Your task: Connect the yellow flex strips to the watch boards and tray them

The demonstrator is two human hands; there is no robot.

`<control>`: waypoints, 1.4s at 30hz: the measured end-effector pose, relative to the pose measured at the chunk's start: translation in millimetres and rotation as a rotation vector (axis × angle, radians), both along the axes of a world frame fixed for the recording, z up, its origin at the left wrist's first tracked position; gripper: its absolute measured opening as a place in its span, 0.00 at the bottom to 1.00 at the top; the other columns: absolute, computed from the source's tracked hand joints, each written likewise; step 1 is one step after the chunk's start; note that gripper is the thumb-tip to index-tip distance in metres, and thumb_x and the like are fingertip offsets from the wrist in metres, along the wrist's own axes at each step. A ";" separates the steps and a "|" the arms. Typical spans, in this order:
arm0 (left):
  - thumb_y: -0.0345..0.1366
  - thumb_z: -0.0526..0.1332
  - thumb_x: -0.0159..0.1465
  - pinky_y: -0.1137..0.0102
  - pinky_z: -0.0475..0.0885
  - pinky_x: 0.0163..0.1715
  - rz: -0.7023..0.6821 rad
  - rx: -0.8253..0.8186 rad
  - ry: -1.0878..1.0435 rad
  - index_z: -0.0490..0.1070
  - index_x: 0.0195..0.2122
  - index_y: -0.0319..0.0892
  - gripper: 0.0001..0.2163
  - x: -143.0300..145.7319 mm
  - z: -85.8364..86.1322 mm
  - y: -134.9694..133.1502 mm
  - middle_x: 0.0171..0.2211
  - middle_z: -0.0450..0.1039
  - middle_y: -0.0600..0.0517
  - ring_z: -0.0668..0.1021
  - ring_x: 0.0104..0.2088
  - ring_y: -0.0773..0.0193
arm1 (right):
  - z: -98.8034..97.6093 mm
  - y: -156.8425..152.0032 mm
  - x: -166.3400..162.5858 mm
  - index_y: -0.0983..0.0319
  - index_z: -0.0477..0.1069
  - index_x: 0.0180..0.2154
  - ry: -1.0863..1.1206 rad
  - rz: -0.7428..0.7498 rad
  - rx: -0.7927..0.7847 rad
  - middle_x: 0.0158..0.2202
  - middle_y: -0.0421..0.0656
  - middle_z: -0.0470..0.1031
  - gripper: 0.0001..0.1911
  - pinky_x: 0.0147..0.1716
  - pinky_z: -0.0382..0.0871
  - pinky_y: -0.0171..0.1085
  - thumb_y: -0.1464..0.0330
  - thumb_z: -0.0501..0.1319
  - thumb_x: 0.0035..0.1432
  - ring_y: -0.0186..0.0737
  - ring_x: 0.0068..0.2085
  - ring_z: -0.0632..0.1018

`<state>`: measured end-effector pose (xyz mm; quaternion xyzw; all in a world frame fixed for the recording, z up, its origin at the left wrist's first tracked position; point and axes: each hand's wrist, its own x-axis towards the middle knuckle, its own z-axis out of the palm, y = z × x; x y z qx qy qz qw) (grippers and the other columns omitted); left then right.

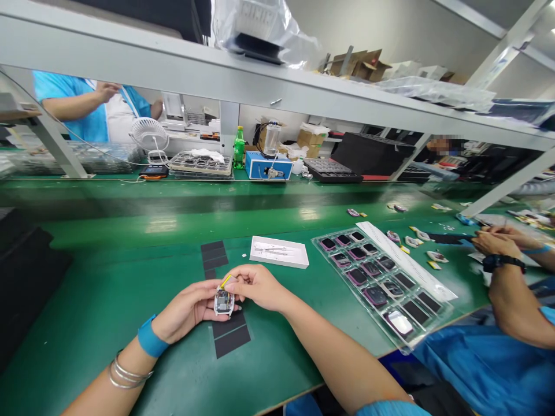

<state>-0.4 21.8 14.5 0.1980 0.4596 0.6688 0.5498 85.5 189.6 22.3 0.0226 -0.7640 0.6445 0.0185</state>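
Note:
Near the middle of the green bench, my left hand is closed on an opened smartwatch case with a pale frame and its inner circuit parts facing up. My right hand pinches at the top of the case, by a yellow-edged piece that looks like a small battery; its fingertips partly hide it. Under the hands lies a strip of black rectangular pads. Just beyond, a white box lid holds tweezers. A tiny white piece lies left of the lid.
To the right, a clear tray carries several watch screens, with a paper strip along it. Several loose watch parts lie farther right, near a co-worker's hands. A blue device, green bottle and fan stand behind, below a shelf.

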 end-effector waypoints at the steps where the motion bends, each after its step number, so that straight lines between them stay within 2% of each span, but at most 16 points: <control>1: 0.35 0.58 0.59 0.59 0.73 0.39 0.004 -0.006 0.003 0.73 0.45 0.37 0.14 -0.1 0.1 0.3 0.40 0.77 0.40 0.77 0.42 0.49 | -0.1 -0.1 -0.1 0.64 0.73 0.37 0.002 0.003 -0.002 0.20 0.36 0.66 0.14 0.23 0.59 0.29 0.60 0.62 0.53 0.29 0.22 0.66; 10: 0.34 0.57 0.60 0.59 0.73 0.41 -0.029 -0.021 0.034 0.72 0.48 0.37 0.15 -1.1 1.3 -1.0 0.42 0.76 0.39 0.76 0.43 0.50 | -0.8 1.4 -0.8 0.64 0.73 0.36 0.014 -0.001 0.033 0.20 0.36 0.66 0.12 0.23 0.58 0.29 0.62 0.62 0.54 0.29 0.22 0.66; 18: 0.35 0.58 0.60 0.63 0.74 0.39 -0.019 -0.047 0.080 0.72 0.47 0.38 0.14 1.3 1.0 -1.0 0.41 0.76 0.40 0.77 0.41 0.54 | -0.4 0.3 -0.3 0.64 0.73 0.36 0.011 0.003 0.039 0.20 0.36 0.66 0.12 0.22 0.57 0.29 0.62 0.62 0.53 0.29 0.22 0.66; 31: 0.38 0.60 0.58 0.66 0.75 0.31 0.107 -0.136 0.232 0.72 0.44 0.37 0.15 9.9 -0.3 6.8 0.35 0.77 0.43 0.78 0.35 0.55 | -6.0 -3.3 -3.1 0.64 0.74 0.35 -0.002 -0.016 0.029 0.19 0.35 0.64 0.11 0.21 0.57 0.28 0.63 0.62 0.52 0.28 0.21 0.65; 37: 0.35 0.62 0.56 0.63 0.74 0.37 0.098 -0.131 0.170 0.69 0.48 0.38 0.18 9.9 1.2 8.4 0.39 0.76 0.44 0.77 0.38 0.56 | -4.3 -5.1 -3.0 0.64 0.75 0.35 0.029 -0.058 0.073 0.22 0.37 0.67 0.11 0.22 0.57 0.28 0.63 0.61 0.54 0.28 0.23 0.64; 42: 0.37 0.64 0.54 0.65 0.74 0.36 0.110 -0.135 0.174 0.70 0.47 0.38 0.19 9.4 -2.0 8.9 0.37 0.76 0.44 0.77 0.37 0.57 | 0.6 -6.6 -2.0 0.62 0.76 0.34 0.129 -0.125 0.192 0.24 0.37 0.66 0.07 0.24 0.56 0.29 0.68 0.63 0.52 0.28 0.25 0.63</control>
